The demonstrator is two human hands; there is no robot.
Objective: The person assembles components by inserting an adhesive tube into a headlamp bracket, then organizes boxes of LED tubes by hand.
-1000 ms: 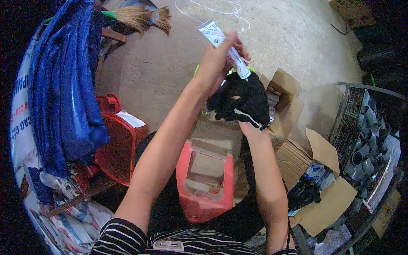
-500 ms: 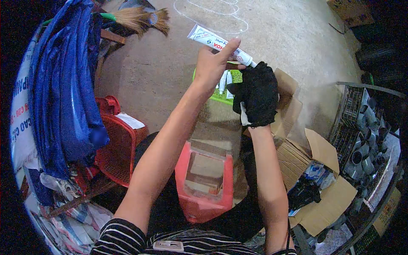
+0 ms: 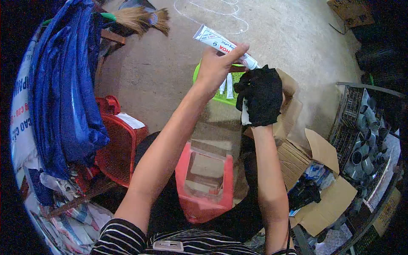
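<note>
My left hand is bare and closed around a white tube of PVC glue, thumb along its side. The tube slants down to the right, its flat crimped end at the upper left. At its narrow end is my right hand, in a black glove with a white patch near the wrist. The gloved fingers are curled at the nozzle, and what they pinch there is hidden. Below the hands, a bright green basket holds several more white tubes.
A red plastic stool stands between my legs. Open cardboard boxes lie to the right, beside a rack of grey pipe fittings. On the left are a red chair and a blue tarp; straw brooms lie behind.
Both hands and the tube have shifted slightly right and down. The nozzle now goes deeper out of sight behind the gloved fingers.
</note>
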